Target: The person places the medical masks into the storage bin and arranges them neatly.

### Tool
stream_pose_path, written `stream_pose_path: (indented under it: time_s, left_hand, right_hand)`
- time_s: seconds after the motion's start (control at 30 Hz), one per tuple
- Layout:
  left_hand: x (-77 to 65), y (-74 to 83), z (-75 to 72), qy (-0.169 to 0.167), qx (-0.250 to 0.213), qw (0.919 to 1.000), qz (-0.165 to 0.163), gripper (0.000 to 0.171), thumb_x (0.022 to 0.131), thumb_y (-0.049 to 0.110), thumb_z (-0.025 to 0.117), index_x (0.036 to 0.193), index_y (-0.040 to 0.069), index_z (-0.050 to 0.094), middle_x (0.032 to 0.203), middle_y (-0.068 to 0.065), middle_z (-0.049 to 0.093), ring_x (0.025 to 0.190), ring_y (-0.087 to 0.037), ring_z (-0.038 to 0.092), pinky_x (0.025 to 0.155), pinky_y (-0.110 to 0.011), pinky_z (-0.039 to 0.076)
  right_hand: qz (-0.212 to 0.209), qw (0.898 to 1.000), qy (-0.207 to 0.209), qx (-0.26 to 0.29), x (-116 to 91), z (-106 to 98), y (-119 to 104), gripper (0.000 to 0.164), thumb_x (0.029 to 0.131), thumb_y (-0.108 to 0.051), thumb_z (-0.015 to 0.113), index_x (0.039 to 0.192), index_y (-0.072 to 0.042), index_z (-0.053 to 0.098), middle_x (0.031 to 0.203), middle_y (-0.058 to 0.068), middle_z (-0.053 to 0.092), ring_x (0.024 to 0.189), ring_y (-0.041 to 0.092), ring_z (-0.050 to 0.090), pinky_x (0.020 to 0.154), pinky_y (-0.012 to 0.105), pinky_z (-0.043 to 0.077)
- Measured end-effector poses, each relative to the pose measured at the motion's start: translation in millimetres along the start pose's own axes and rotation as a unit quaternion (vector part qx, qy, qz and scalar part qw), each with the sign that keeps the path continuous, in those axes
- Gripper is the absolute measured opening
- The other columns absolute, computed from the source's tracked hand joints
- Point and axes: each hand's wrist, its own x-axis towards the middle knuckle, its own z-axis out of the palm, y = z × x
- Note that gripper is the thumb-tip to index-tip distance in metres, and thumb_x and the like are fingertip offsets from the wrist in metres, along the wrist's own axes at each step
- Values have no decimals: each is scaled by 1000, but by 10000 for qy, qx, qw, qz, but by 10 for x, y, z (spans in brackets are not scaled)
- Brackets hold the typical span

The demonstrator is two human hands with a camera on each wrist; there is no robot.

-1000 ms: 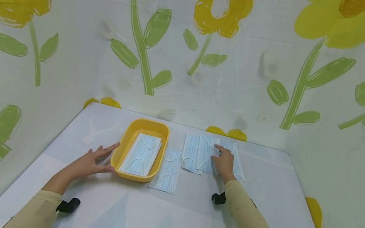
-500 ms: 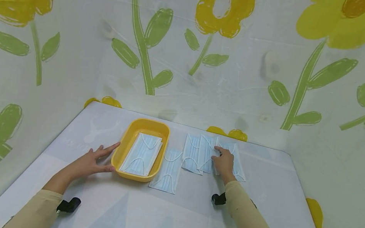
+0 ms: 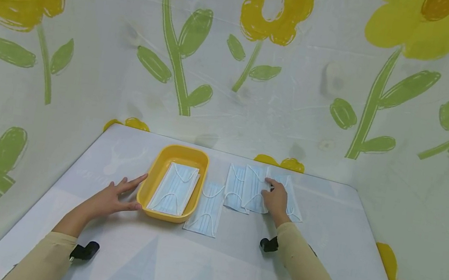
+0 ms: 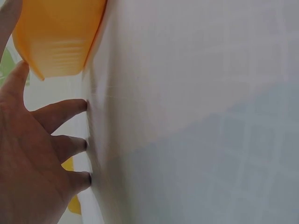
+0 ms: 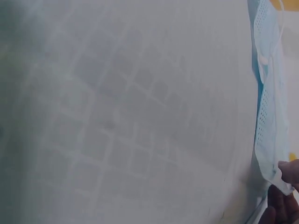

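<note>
A yellow tray (image 3: 152, 168) holds a small stack of pale blue face masks (image 3: 174, 192). My left hand (image 3: 105, 202) spreads its fingers at the tray's left side, the index fingertip and thumb at the rim. In the left wrist view, the other fingertips (image 4: 81, 179) reach down to the table. To the right, my right hand (image 3: 277, 201) pinches the right edge of a face mask (image 3: 253, 187). The right wrist view shows the thumb above that mask's corner (image 5: 275, 179) and fingers beneath. This mask overlaps another mask (image 3: 234, 187) on its left.
One more mask (image 3: 206, 211) lies against the tray's right side. Another mask (image 3: 292, 200) lies partly behind the right hand. The pale table (image 3: 206, 271) meets a flower-patterned curtain (image 3: 287, 120) at the back and sides.
The pinched mask has shifted very slightly left and away from me, its right edge lifting a little. The left hand and tray stay in place.
</note>
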Motion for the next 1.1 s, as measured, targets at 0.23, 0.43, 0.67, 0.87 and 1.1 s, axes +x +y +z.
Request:
stream_pose_path:
  time_s: [0.23,0.43,0.67,0.87,1.1]
  left_hand:
    - [-7,8,-12,8,21,10000,6,99,83,60,76,163,33,24,168,-13,21,149,-57,3,107,-84,3]
    - [-10,8,-17,7,21,10000,25,98,83,60,76,162,34,24,167,-14,22,149,-58,3,106,-85,4]
    - [-8,4,-15,-22,9,10000,13,98,84,59,75,163,34,23,168,-14,21,149,-58,2,105,-86,4]
    - [-3,10,-8,-12,-12,10000,15,99,83,60,76,163,32,24,167,-14,21,149,-57,3,107,-84,2]
    - [-5,27,-4,-58,16,10000,-75,101,82,62,75,163,34,22,168,-14,20,149,-58,1,104,-86,4]
  right_hand:
    - [20,9997,73,211,-12,-39,0,47,98,-6,59,145,-4,54,140,23,52,121,38,54,102,51,49]
    - [-14,9989,199,421,-29,-65,-9,45,97,-7,61,142,-5,57,142,22,52,119,37,56,102,50,49]
    - [-20,9985,299,468,-69,-78,-16,42,98,-6,60,140,-3,58,142,23,52,119,38,55,102,51,48]
    - [80,9977,409,527,-63,-62,0,41,99,-7,60,139,-4,59,141,21,53,118,36,54,102,50,47]
    - [124,9971,538,529,-55,-59,23,39,100,-7,60,139,-6,60,143,19,54,119,35,54,104,50,46]
